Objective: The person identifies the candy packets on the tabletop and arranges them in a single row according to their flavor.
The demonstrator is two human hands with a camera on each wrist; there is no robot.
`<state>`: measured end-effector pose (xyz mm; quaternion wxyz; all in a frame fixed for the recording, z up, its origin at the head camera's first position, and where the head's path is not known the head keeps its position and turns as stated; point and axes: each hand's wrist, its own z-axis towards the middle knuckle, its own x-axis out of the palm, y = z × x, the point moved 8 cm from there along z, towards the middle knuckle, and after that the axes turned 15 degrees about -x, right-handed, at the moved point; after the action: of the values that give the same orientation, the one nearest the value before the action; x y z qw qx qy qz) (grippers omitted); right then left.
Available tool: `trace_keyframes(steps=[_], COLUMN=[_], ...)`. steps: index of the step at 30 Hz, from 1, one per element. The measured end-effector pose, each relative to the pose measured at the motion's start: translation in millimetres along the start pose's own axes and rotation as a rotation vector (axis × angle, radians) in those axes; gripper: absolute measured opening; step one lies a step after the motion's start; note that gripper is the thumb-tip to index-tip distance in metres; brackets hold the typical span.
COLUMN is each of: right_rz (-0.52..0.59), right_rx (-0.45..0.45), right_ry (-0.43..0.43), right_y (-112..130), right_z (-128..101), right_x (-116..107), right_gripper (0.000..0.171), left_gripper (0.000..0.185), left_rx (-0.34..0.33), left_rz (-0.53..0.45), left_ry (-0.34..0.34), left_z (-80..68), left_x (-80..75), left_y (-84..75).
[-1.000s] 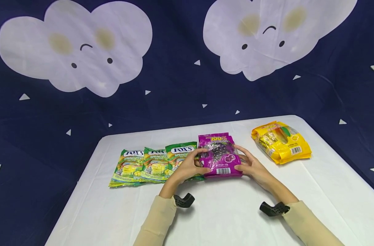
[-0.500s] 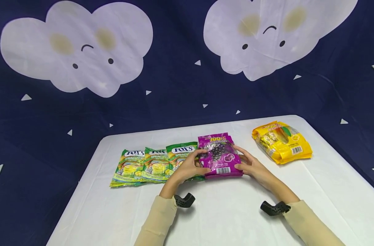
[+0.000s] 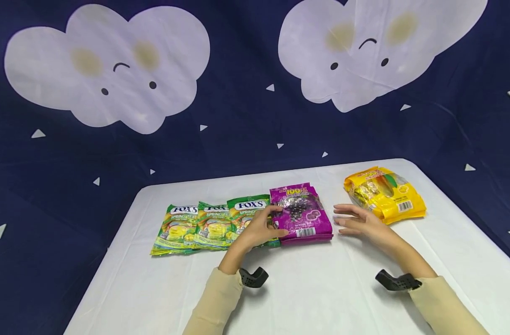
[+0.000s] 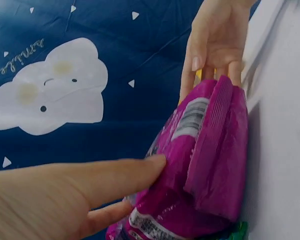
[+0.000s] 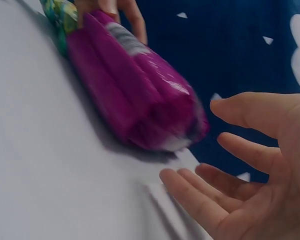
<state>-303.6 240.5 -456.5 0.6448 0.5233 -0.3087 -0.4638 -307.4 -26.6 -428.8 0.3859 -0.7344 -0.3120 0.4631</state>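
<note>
A purple candy bag (image 3: 298,213) with grapes printed on it lies on the white table, its barcode end toward me. My left hand (image 3: 259,228) holds its left side, the thumb on the front near the barcode end and the fingers further up. In the left wrist view the left thumb (image 4: 140,172) lies against the purple plastic. Just off the bag's right side, my right hand (image 3: 365,226) is held with fingers spread and loosely bent, nothing in it. The right wrist view shows a gap between these fingers (image 5: 195,197) and the bag.
Three green Fox's candy bags (image 3: 177,230) lie in an overlapping row left of the purple one. Back right, a yellow candy bag (image 3: 389,197) with a mango picture rests beyond my right hand. A dark blue cloth (image 3: 238,153) with clouds hangs behind the table (image 3: 305,288).
My right hand has let go of the purple bag and moved right, away from its side. The left hand stays on the bag, which lies almost where it was.
</note>
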Motion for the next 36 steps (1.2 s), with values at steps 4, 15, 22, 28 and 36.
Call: trace_keyframes(steps=[4, 15, 22, 28, 36], right_rz=[-0.038, -0.27, -0.466, -0.594, -0.604], right_rx=[-0.038, -0.023, -0.058, -0.106, 0.003], right_ry=[0.018, -0.044, -0.095, -0.236, -0.501], right_y=[12.0, 42.7, 54.7, 59.1, 52.5], right_z=[-11.0, -26.6, -21.2, -24.6, -38.8], right_x=[-16.4, -61.3, -80.4, -105.0, -142.6], right_gripper=[0.049, 0.047, 0.045, 0.042, 0.05], left_gripper=[0.06, 0.057, 0.045, 0.043, 0.043], left_rx=[0.007, 0.125, 0.251, 0.275, 0.157], left_rz=[0.098, 0.205, 0.14, 0.004, -0.15], left_ry=[-0.041, -0.211, -0.182, 0.042, 0.231], left_z=[-3.1, -11.9, -8.2, 1.1, 28.5], left_x=[0.5, -1.2, 20.6, 54.7, 97.3], left_y=[-6.0, -42.9, -71.9, -91.9, -94.1])
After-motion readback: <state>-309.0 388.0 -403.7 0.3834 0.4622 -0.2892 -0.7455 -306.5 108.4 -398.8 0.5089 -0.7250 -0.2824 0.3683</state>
